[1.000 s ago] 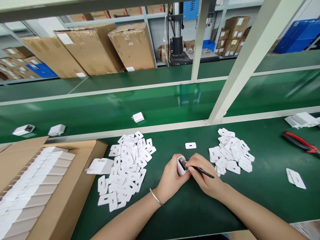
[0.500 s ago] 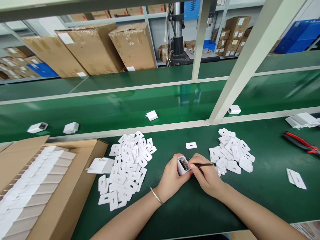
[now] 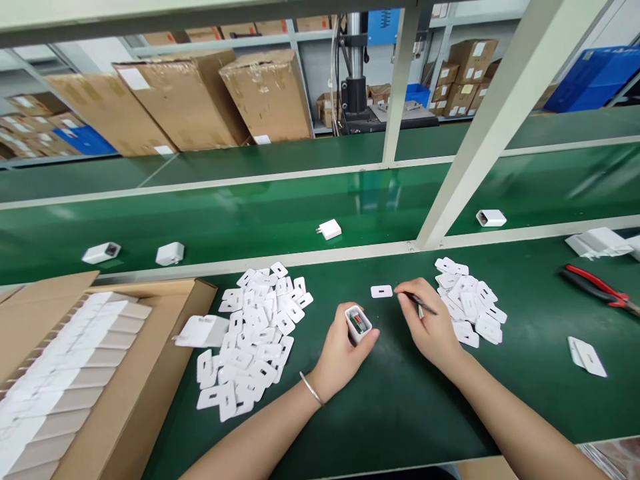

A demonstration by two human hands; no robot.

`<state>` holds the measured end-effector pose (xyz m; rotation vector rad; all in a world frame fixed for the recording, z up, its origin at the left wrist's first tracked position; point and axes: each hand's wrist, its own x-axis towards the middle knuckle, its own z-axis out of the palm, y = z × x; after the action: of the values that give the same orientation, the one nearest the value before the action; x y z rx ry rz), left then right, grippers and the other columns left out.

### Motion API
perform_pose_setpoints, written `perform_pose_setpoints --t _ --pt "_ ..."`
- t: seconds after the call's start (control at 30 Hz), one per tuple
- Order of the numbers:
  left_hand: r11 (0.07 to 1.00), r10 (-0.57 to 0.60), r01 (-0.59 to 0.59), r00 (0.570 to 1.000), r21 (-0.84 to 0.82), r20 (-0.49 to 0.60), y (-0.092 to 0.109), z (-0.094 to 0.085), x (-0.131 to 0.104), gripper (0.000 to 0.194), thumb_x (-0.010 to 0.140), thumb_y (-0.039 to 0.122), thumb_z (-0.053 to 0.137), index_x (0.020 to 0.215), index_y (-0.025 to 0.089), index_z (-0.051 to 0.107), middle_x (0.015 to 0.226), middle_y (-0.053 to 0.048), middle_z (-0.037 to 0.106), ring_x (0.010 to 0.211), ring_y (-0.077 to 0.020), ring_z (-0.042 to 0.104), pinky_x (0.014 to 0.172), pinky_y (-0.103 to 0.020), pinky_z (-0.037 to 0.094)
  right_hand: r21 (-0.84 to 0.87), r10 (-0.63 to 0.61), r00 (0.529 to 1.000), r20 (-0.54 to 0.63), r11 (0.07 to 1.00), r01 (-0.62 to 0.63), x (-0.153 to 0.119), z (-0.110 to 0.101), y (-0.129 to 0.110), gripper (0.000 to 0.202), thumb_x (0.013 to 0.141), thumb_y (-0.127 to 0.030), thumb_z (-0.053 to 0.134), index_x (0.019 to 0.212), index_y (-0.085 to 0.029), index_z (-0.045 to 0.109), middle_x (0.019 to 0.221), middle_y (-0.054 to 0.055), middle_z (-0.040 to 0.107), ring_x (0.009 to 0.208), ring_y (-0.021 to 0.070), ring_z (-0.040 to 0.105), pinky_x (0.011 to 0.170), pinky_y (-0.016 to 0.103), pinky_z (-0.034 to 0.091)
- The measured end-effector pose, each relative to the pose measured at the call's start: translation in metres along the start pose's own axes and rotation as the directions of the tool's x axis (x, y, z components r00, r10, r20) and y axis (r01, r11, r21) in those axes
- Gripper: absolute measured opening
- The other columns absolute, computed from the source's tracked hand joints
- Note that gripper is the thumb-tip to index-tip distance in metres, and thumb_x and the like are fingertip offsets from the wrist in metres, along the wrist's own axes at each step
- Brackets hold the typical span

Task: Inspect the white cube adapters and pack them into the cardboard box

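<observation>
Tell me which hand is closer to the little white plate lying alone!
Right. The right hand is just right of the plate, very close; the left hand is farther, toward the person and left.

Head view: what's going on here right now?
A person's left hand holds a white casing, its open end showing a circuit board inside. The right hand holds a slim dark tool, its fingertips near a single white plate on the green table; whether they touch it is unclear. Similar plates lie in a left pile and a right pile.
</observation>
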<state>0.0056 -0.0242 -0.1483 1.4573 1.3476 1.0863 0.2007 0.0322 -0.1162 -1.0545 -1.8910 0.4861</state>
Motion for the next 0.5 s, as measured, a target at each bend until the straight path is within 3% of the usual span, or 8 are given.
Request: perform_pose_setpoints --t 0.07,0.13,0.23,0.33,0.5 --pt "0.997 0.046 -0.050 0.996 -0.062 -0.072 -0.004 -0.002 0.000 0.027 0.101 0.043 0.056 0.118 0.024 0.049 0.102 -0.004 0.055 0.087 -0.0184 0.055 0.082 -0.032 0.049 -0.123 -0.057 0.988 0.141 0.990 0.075 0.001 0.004 0.004 0.023 0.103 -0.016 0.049 0.116 -0.025 0.067 0.104 0.010 0.066 0.097 0.0266 0.063 0.082 0.042 0.054" --pt "0.991 0.071 -0.088 0.985 -0.103 -0.157 -0.008 -0.003 0.001 0.029 0.105 0.050 0.046 0.119 0.024 0.050 0.108 -0.006 0.055 0.094 -0.0203 0.055 0.088 -0.034 0.048 -0.189 -0.116 0.948 0.297 0.966 0.177 0.000 0.011 0.006 0.041 0.098 -0.006 0.046 0.129 -0.026 0.065 0.114 0.012 0.067 0.103 0.0287 0.062 0.085 0.045 0.054" --pt "0.987 0.073 -0.107 0.961 -0.117 -0.267 -0.012 -0.006 0.003 0.037 0.106 0.057 0.038 0.118 0.024 0.051 0.111 -0.008 0.055 0.099 -0.0228 0.055 0.092 -0.037 0.047 -0.197 -0.150 0.890 0.430 0.947 0.255 -0.003 0.021 0.009 0.069 0.091 0.005 0.038 0.151 -0.028 0.049 0.131 0.010 0.068 0.117 0.0278 0.061 0.094 0.047 0.053" --pt "0.988 0.058 -0.097 0.953 -0.117 -0.298 -0.013 -0.006 0.004 0.037 0.106 0.058 0.039 0.121 0.025 0.049 0.112 -0.008 0.056 0.099 -0.0230 0.056 0.092 -0.038 0.048 -0.260 -0.121 0.909 0.399 0.936 0.239 -0.002 0.026 0.016 0.066 0.094 0.000 0.040 0.156 -0.025 0.043 0.140 0.012 0.064 0.126 0.0289 0.058 0.101 0.051 0.051" --pt "0.994 0.050 -0.073 0.964 -0.077 -0.260 -0.010 -0.004 0.002 0.035 0.106 0.053 0.045 0.124 0.024 0.047 0.115 -0.009 0.057 0.101 -0.0214 0.058 0.091 -0.036 0.049 -0.431 -0.021 0.952 0.306 0.889 0.158 0.003 0.024 0.036 0.036 0.098 -0.017 0.053 0.133 -0.018 0.063 0.131 0.017 0.066 0.119 0.0358 0.057 0.095 0.055 0.052"
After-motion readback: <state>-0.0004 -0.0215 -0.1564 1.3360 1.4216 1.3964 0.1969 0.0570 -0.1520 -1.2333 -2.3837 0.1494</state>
